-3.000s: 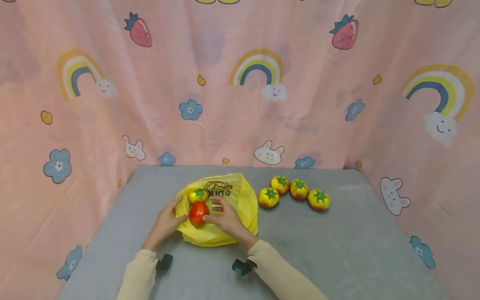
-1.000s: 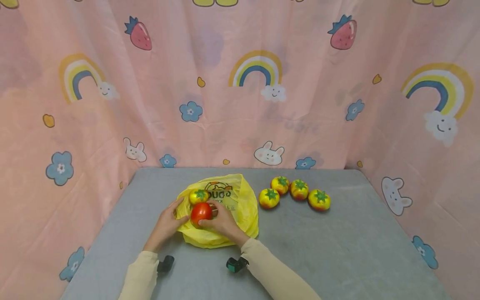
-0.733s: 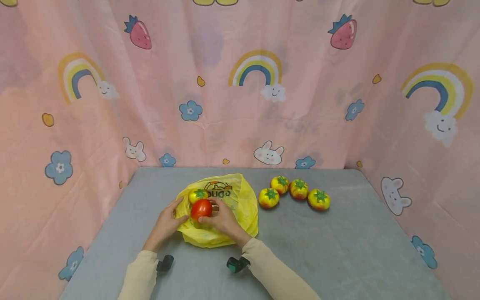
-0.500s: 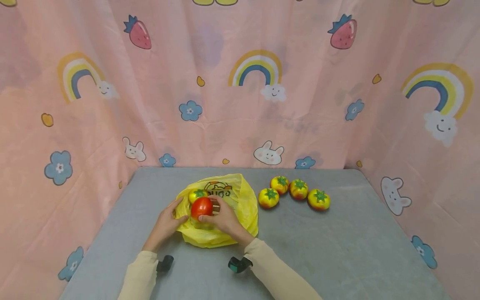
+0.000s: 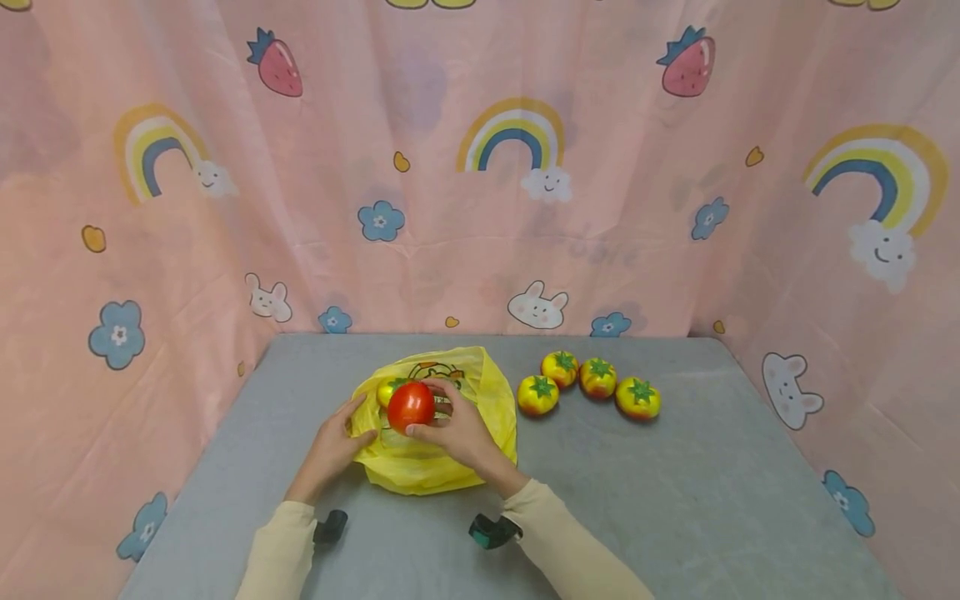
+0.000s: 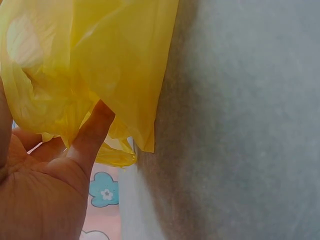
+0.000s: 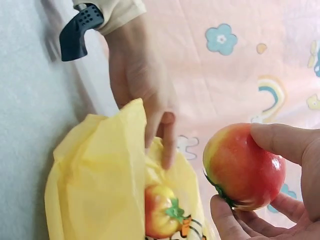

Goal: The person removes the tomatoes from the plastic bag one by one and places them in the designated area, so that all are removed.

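My right hand (image 5: 461, 429) grips a glossy red toy tomato (image 5: 411, 407) over the mouth of a yellow plastic bag (image 5: 491, 417). In the right wrist view the held tomato (image 7: 245, 167) shows a yellow-orange side and green leaves, with my thumb on top and fingers underneath. My left hand (image 5: 333, 442) is at the bag's left rim, thumb and fingers spread apart, their tips in the mouth. The bag's film hides part of that thumb in the left wrist view. Inside the bag lies another toy tomato (image 7: 159, 211), yellow-red with green leaves.
Several yellow-red toy tomatoes with green leaf tops, one of them the nearest tomato (image 5: 537, 396), sit to the right of the bag on the grey table (image 5: 675, 500). A pink patterned curtain (image 5: 637, 208) stands behind the table and at both sides.
My right hand has closed more fully round the red tomato and raised it, moving it away from me and slightly right, partly covering the tomato in the bag. My left hand stays at the rim.
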`<state>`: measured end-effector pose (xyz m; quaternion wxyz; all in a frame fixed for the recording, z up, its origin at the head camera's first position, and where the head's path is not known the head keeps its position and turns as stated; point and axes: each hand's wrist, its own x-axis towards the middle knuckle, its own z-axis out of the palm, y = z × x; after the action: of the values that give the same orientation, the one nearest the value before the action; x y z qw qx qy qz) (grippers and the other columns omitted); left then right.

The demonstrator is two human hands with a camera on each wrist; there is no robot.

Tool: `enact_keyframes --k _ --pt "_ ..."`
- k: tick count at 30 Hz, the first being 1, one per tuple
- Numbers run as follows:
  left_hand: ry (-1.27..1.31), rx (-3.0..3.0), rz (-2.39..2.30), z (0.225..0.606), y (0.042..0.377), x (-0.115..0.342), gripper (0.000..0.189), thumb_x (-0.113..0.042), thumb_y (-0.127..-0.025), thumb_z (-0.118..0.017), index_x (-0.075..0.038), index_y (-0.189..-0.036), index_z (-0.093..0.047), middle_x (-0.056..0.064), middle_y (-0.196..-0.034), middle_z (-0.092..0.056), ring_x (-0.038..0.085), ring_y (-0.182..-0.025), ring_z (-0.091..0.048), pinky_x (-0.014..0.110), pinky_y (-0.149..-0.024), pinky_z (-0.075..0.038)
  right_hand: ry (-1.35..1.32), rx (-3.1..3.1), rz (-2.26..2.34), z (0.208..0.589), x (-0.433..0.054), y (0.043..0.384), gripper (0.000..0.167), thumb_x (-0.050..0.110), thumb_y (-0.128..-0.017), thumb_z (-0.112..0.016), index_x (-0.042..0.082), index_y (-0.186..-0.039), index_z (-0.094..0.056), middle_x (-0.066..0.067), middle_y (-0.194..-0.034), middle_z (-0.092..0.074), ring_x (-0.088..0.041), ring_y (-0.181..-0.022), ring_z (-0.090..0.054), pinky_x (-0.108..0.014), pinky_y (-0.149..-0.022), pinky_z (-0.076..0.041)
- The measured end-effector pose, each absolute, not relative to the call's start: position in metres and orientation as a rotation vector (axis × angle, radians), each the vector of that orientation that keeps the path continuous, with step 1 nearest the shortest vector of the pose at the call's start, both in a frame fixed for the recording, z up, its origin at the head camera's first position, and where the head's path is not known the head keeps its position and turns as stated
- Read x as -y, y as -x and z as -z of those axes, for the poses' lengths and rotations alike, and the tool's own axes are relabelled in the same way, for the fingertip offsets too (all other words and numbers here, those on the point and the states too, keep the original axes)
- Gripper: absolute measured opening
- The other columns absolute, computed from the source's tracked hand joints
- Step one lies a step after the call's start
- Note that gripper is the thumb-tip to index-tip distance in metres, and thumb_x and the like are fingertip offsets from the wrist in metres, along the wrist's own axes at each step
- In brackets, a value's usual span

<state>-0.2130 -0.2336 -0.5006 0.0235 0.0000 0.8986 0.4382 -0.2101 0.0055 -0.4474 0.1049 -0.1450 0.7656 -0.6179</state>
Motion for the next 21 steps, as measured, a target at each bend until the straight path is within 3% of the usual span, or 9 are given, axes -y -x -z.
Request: enact_keyframes --k 21 --pt "-0.001 -2.777 -1.35 0.5 0.213 0.235 0.071 -0.016 -0.092 -0.065 -0.007 -0.153 -0.032 0.022 -0.16 -0.026 0.042 -0.149 -0.022 0.057 -0.121 -0.02 0.412 -2.333 1.809 0.442 -0.032 0.211 0.069 0.024 -0.081 -0.081 0.022 -0.141 -0.048 -0.011 -0.141 -0.05 -0.031 -0.118 -0.059 -0.045 -0.097 -0.055"
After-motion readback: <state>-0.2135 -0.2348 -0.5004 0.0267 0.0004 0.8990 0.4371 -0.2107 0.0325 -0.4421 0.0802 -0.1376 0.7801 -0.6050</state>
